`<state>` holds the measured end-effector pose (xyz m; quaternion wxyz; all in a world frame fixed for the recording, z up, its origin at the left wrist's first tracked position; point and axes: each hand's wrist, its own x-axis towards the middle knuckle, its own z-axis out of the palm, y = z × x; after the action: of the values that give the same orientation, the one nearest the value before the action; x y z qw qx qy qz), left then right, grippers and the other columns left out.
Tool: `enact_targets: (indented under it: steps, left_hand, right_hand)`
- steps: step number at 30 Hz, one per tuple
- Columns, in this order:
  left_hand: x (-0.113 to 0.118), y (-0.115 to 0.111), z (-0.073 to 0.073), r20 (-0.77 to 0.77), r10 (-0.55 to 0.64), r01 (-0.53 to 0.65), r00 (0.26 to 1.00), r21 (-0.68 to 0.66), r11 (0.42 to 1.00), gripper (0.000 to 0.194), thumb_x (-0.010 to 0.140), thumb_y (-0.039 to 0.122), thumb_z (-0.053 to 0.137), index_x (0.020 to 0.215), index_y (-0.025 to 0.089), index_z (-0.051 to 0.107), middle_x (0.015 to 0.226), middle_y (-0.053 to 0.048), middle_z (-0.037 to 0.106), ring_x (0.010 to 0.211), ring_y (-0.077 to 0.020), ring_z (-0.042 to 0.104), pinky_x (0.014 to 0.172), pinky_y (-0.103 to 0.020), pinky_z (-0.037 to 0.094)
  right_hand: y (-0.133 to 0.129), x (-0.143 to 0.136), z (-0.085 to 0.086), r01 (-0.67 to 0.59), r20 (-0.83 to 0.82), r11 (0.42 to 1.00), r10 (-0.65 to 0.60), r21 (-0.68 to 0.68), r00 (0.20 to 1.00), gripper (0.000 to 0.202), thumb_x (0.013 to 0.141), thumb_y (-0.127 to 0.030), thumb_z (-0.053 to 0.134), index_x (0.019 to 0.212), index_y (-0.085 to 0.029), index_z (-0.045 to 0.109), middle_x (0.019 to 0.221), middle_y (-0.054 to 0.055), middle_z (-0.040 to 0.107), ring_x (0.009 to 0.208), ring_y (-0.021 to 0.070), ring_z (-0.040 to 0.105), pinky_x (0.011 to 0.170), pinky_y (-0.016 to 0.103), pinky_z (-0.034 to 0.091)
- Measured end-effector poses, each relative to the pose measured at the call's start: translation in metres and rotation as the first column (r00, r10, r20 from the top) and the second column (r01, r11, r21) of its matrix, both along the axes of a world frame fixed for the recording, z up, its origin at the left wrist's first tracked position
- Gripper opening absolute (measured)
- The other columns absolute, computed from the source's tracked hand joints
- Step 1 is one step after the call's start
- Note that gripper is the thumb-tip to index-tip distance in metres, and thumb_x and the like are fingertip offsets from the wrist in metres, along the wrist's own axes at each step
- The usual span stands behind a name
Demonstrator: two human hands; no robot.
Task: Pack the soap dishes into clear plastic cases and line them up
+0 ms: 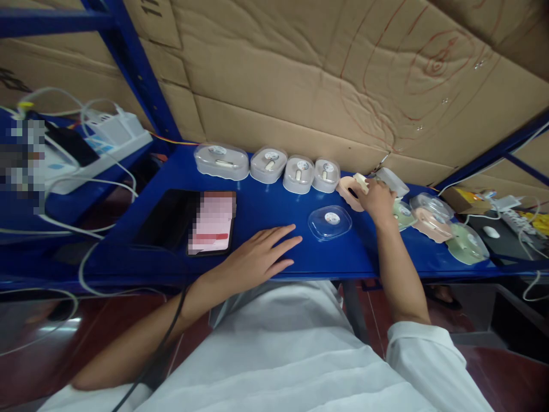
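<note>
My left hand (261,257) lies by the front edge of the blue table (266,212), fingers stretched out and holding nothing. In my right hand (380,200) is a small cream-coloured piece (361,182), pinched over a peach-coloured moulded base (348,193) with a dark opening; my fingertips are partly hidden. A clear plastic lid (319,224) with a round label rests between my hands. Just beyond my right hand stands a whitish translucent case (393,182), and a green case (404,215) is partly covered by that hand.
Several clear-lidded cases (221,161) line the back edge against the cardboard wall (266,97). At the right sit a peach case (433,224) and another green case (467,243). A phone (212,223) lies at the left. Power strips with cables (114,134) flank the table.
</note>
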<state>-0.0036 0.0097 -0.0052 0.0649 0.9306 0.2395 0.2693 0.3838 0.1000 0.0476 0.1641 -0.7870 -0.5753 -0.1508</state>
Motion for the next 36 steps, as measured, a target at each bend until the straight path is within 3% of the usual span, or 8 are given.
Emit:
enact_targets:
  steps: [8,13,18,23,26,30,33,36]
  left_hand:
    - [0.0,0.0,0.001,0.009,-0.003,0.004,1.0,-0.034,0.999,0.044,0.112,0.036,0.053,0.154,0.024,0.056,0.162,-0.015,0.055,0.147,-0.0314,0.057,0.12,-0.051,0.051]
    - [0.001,-0.003,0.009,0.091,0.064,-0.061,0.994,-0.035,0.997,0.053,0.11,0.035,0.058,0.161,0.027,0.046,0.172,-0.017,0.04,0.154,-0.035,0.048,0.123,-0.057,0.048]
    - [0.002,-0.006,0.011,0.198,0.159,-0.174,0.967,0.063,0.983,0.055,0.106,0.032,0.064,0.159,0.026,0.047,0.173,-0.018,0.036,0.159,-0.0376,0.04,0.125,-0.06,0.043]
    - [0.001,-0.002,0.002,0.189,0.198,-0.204,0.962,0.013,0.979,0.032,0.108,0.016,0.052,0.135,0.024,0.066,0.14,-0.011,0.068,0.133,-0.028,0.064,0.114,-0.047,0.053]
    - [0.0,-0.001,0.0,0.173,0.22,-0.22,0.96,-0.02,0.975,0.039,0.107,0.007,0.045,0.134,0.026,0.067,0.131,-0.008,0.07,0.121,-0.0236,0.068,0.103,-0.04,0.057]
    - [0.0,0.0,0.001,0.176,0.251,-0.258,0.952,0.017,0.966,0.036,0.107,0.008,0.044,0.131,0.024,0.066,0.125,-0.008,0.07,0.113,-0.0238,0.067,0.098,-0.04,0.057]
    - [0.0,0.001,0.003,0.153,0.246,-0.252,0.957,0.017,0.968,0.023,0.109,0.013,0.048,0.119,0.02,0.067,0.117,-0.008,0.07,0.108,-0.0244,0.066,0.098,-0.041,0.056]
    - [0.002,0.003,0.002,0.116,0.247,-0.247,0.962,-0.012,0.969,0.016,0.11,0.018,0.051,0.102,0.019,0.066,0.107,-0.008,0.069,0.103,-0.0242,0.066,0.097,-0.041,0.056]
  right_hand:
    - [0.005,0.016,0.004,0.118,-0.068,0.985,-0.127,-0.123,0.99,0.04,0.092,-0.03,0.06,0.125,-0.016,0.076,0.124,0.023,0.075,0.117,0.0416,0.068,0.103,0.058,0.046]
    - [-0.015,-0.014,0.029,-0.238,-0.064,0.966,0.244,0.099,0.968,0.045,0.1,-0.033,0.048,0.135,-0.021,0.074,0.136,0.017,0.073,0.131,0.0406,0.062,0.111,0.061,0.044]
    - [-0.05,-0.089,0.019,-0.797,-0.121,0.604,0.791,-0.003,0.6,0.036,0.106,-0.044,0.052,0.127,-0.034,0.079,0.126,0.006,0.078,0.122,0.0319,0.067,0.11,0.054,0.047]
    - [-0.052,-0.115,0.004,-0.956,-0.277,0.291,0.922,0.027,0.272,0.029,0.106,-0.045,0.061,0.125,-0.031,0.079,0.119,0.006,0.08,0.109,0.0254,0.073,0.101,0.046,0.054]
    - [-0.04,-0.096,0.011,-0.927,-0.345,0.359,0.888,0.109,0.303,0.041,0.095,-0.061,0.074,0.123,-0.031,0.079,0.125,0.006,0.079,0.119,0.0278,0.071,0.107,0.047,0.054]
    - [-0.024,-0.06,0.02,-0.779,-0.304,0.618,0.767,0.11,0.565,0.048,0.102,-0.063,0.061,0.128,-0.026,0.077,0.13,0.01,0.077,0.124,0.0294,0.069,0.112,0.047,0.051]
    - [-0.014,-0.039,0.016,-0.454,-0.13,0.885,0.441,-0.101,0.888,0.046,0.103,-0.052,0.059,0.131,-0.018,0.075,0.129,0.017,0.076,0.121,0.0345,0.069,0.108,0.05,0.051]
    - [-0.008,-0.027,0.01,-0.088,0.044,0.93,0.111,-0.357,0.993,0.047,0.097,-0.047,0.067,0.133,-0.017,0.075,0.131,0.021,0.075,0.123,0.0405,0.068,0.102,0.051,0.05]
